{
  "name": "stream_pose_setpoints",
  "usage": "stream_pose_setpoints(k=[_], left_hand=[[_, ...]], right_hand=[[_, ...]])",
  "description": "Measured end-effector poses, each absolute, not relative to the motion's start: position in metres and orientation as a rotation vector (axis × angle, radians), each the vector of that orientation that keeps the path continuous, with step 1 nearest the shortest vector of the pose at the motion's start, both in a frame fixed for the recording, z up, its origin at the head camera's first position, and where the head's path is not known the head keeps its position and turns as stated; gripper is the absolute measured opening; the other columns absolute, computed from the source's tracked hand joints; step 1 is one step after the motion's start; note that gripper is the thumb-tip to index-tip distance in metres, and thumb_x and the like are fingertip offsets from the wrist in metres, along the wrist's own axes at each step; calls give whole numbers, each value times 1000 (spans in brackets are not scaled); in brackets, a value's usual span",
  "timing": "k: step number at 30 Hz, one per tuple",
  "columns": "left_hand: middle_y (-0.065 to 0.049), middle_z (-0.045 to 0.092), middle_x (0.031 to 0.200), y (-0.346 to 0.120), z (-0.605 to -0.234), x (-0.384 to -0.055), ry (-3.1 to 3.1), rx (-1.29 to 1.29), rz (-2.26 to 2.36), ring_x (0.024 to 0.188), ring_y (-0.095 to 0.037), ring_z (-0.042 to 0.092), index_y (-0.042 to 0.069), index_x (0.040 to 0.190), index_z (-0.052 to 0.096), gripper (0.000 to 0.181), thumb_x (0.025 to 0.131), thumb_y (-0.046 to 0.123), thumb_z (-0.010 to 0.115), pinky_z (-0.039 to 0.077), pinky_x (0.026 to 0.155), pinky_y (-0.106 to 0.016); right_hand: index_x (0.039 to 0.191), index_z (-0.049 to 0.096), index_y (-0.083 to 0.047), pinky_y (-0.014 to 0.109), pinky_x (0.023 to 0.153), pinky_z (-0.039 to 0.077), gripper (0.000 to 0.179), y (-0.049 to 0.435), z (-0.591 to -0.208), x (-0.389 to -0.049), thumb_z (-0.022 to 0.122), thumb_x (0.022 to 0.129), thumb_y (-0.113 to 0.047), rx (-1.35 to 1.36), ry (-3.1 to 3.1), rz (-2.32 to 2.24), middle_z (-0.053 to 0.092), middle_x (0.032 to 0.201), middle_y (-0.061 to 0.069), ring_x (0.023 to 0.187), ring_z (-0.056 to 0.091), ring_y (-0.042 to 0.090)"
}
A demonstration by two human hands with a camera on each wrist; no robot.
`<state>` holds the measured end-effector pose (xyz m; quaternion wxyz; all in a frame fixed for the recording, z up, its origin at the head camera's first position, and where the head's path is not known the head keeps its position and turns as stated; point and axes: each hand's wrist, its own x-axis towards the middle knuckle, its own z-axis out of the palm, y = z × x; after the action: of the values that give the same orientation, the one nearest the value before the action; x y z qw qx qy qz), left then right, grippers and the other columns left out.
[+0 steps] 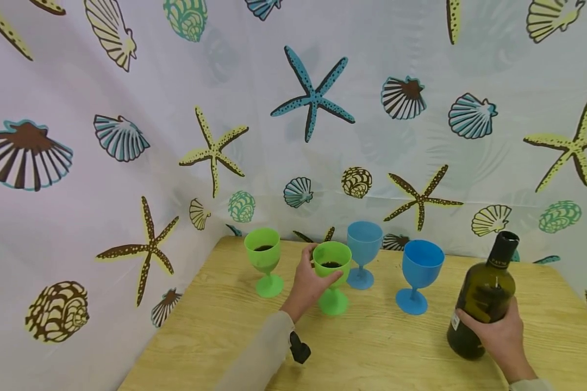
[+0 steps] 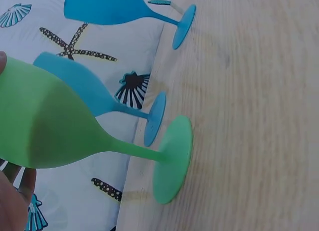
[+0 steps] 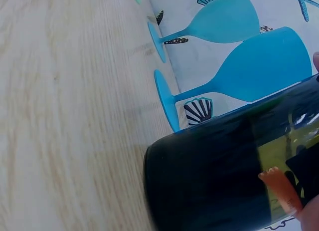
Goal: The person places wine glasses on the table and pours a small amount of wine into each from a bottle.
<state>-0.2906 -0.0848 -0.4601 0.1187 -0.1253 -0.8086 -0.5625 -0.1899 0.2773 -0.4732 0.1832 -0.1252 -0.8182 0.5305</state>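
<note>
My left hand [image 1: 309, 285] grips the bowl of a green plastic goblet [image 1: 333, 302], thumb across the near side and fingers round the far side. Dark liquid shows inside it. In the left wrist view, the foot of this green goblet [image 2: 172, 161] is down at the tabletop. On the right, a dark green wine bottle [image 1: 486, 293] is held by my right hand [image 1: 500, 332] around its lower body. Its neck leans a little to the right, mouth up. The right wrist view shows the bottle's base [image 3: 194, 186] close over the wood.
Another green goblet [image 1: 263, 258] with dark liquid stands to the left. A light blue goblet [image 1: 364, 247] is just behind the held one, and a darker blue goblet [image 1: 420, 271] stands nearer the bottle. The wooden table [image 1: 372, 353] backs onto a shell-patterned curtain [image 1: 254, 81].
</note>
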Motion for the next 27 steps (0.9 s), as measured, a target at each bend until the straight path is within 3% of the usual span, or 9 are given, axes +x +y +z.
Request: stream_pose_setpoints(k=[14,20,27], left_hand=[[-11,38,141,-101,-458,-323,-2366,-195,-1504,128,-27,39,11,146,27,93,76,49,75,38,100,-47],[-17,36,142,-108,-456,-333,-2357,-139,-1502,130,-32,37,6,146,26,98,75,50,76,35,102,-49],[-15,33,145,-113,-453,-342,-2383,-89,-1505,132,-31,34,7,147,23,99,75,50,76,32,104,-48]], right_hand=[[145,18,-3,56,95,37,96,279,-479,-193,82,75,-21,-348,-2278,1487,40,135,22,116,43,37],[145,18,-4,56,95,37,96,278,-479,-192,82,75,-20,-352,-2278,1491,40,135,22,116,43,37],[145,17,-4,57,96,36,98,279,-476,-193,82,74,-21,-342,-2295,1490,40,135,21,116,42,36]])
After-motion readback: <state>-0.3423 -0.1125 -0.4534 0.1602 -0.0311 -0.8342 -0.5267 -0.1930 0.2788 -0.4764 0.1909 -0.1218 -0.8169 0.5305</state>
